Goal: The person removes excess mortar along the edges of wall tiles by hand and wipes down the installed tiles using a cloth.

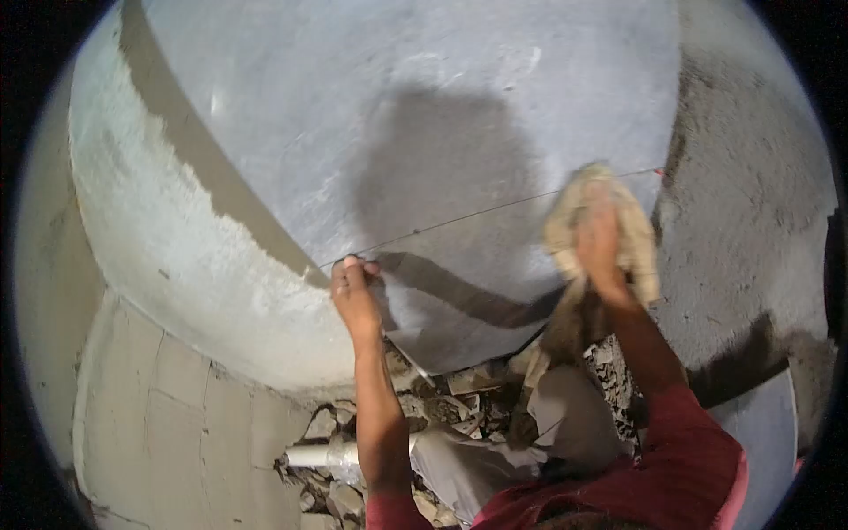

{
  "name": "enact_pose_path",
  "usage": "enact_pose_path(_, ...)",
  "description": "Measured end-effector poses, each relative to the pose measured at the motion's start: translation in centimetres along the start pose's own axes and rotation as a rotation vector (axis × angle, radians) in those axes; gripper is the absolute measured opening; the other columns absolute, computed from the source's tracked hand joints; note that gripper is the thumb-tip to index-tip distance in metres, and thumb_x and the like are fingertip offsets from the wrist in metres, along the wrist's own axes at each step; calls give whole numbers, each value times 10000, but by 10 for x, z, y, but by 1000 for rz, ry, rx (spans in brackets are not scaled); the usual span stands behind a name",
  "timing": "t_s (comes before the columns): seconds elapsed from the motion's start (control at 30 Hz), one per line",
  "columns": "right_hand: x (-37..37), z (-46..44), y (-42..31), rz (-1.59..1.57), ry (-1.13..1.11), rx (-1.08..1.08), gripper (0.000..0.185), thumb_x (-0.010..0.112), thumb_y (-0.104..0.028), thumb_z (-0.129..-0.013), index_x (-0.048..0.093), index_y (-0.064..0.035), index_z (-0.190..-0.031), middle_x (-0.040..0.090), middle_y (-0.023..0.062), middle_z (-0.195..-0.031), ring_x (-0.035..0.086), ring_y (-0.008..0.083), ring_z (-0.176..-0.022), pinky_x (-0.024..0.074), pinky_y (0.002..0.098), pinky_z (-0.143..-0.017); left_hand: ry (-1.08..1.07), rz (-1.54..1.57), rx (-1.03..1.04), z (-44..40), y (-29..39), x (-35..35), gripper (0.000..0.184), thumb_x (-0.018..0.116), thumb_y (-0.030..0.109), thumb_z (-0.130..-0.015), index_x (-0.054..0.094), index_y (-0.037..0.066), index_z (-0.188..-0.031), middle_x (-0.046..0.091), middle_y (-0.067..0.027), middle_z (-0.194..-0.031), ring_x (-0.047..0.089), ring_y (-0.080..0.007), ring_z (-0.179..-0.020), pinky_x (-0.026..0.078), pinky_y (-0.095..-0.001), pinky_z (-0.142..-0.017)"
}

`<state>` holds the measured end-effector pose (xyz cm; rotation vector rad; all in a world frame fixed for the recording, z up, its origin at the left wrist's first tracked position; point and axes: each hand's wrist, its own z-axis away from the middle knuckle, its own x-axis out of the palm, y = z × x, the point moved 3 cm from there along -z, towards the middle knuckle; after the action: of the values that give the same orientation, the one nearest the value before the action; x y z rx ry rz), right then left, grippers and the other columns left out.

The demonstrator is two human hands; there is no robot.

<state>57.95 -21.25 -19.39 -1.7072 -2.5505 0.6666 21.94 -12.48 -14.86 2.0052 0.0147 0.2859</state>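
My right hand (601,237) presses a tan cloth (642,238) against a large, smooth grey panel (291,97). Motion blurs its fingers a little, and the cloth's lower end hangs below the wrist. A thin dark line (477,213) crosses the panel from near my left hand to a small red mark at the right edge; whether it is a string or a joint I cannot tell. At the line's left end, my left hand (353,287) has its fingers curled together against the panel's edge. What they pinch, if anything, is too small to make out.
Broken stones and rubble (336,499) lie below, around my bent legs, with a white pipe (322,455) among them. Rough grey plaster (742,194) borders the panel on the right. A pale, ragged-edged strip (203,274) runs down its left side.
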Motion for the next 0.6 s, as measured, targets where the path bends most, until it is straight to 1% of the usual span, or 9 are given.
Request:
enact_pose_path(0.03, -11, -5, 2, 386, 142, -67, 448, 430, -195, -882, 418, -26, -1296, 474, 197, -1245, 417, 287, -1189, 223, 462, -1061, -6, -34, -18, -1, -3, -2, 249, 467, 248, -925, 531, 49, -789, 578, -27, -719, 492, -109, -671, 387, -245, -650)
enact_pose_path(0.17, 47, 14, -46, 360, 42, -387, 497, 508, -165, -828, 419, -8, -1291, 445, 199, -1285, 377, 307, -1230, 233, 451, -1058, -7, -93, 30, 1, -4, -3, 262, 441, 254, -931, 527, 55, -784, 574, -32, -719, 484, -122, -688, 386, -261, -669)
enact_pose_path(0.27, 79, -15, -149, -163, -463, -292, 506, 555, -129, -796, 443, -68, -1286, 425, 132, -1329, 355, 243, -1266, 276, 377, -1051, -47, -72, -15, -1, -1, -5, 278, 420, 262, -936, 525, 56, -783, 559, -37, -711, 483, -134, -698, 390, -279, -686)
enact_pose_path(0.33, 78, -30, -216, -205, -394, -523, 398, 558, -116, -814, 510, -96, -1208, 458, 86, -1301, 449, 231, -1180, 371, 377, -983, 5, -127, 64, -2, 0, -9, 286, 422, 272, -935, 521, 52, -781, 550, -39, -710, 483, -135, -700, 390, -281, -691)
enact_pose_path(0.37, 93, -19, -232, 49, -320, -653, 318, 569, -106, -826, 560, -105, -1144, 486, 60, -1274, 505, 239, -1120, 429, 384, -931, 25, -152, 105, -2, -1, -11, 291, 424, 277, -935, 519, 50, -779, 546, -40, -710, 483, -135, -700, 389, -283, -694)
enact_pose_path(0.43, 105, -23, -220, -107, -409, -603, 363, 550, -121, -847, 505, -101, -1207, 470, 69, -1291, 494, 222, -1137, 419, 370, -951, 83, -132, 78, -3, -7, -29, 306, 421, 280, -940, 505, 38, -773, 527, -50, -717, 479, -129, -675, 396, -271, -664)
enact_pose_path(0.5, 114, -25, -193, -415, -550, -334, 388, 529, -129, -867, 464, -84, -1247, 463, 75, -1294, 485, 203, -1146, 407, 358, -969, 103, -84, 4, 18, 0, -62, 305, 418, 272, -944, 500, 34, -773, 520, -51, -721, 475, -122, -661, 398, -267, -640)
enact_pose_path(0.57, 106, -17, -128, -855, -717, 183, 393, 506, -131, -886, 435, -53, -1264, 467, 78, -1286, 479, 182, -1148, 393, 349, -985, 126, -156, 155, 42, -9, -114, 289, 417, 256, -948, 501, 35, -780, 514, -43, -705, 473, -116, -638, 405, -270, -613)
enact_pose_path(0.6, 112, -10, -118, -912, -687, 215, 390, 499, -133, -892, 432, -43, -1265, 472, 78, -1278, 480, 175, -1145, 392, 345, -986, 171, -160, 124, 60, -16, -139, 280, 418, 250, -948, 502, 39, -785, 514, -38, -702, 477, -117, -641, 409, -271, -615)
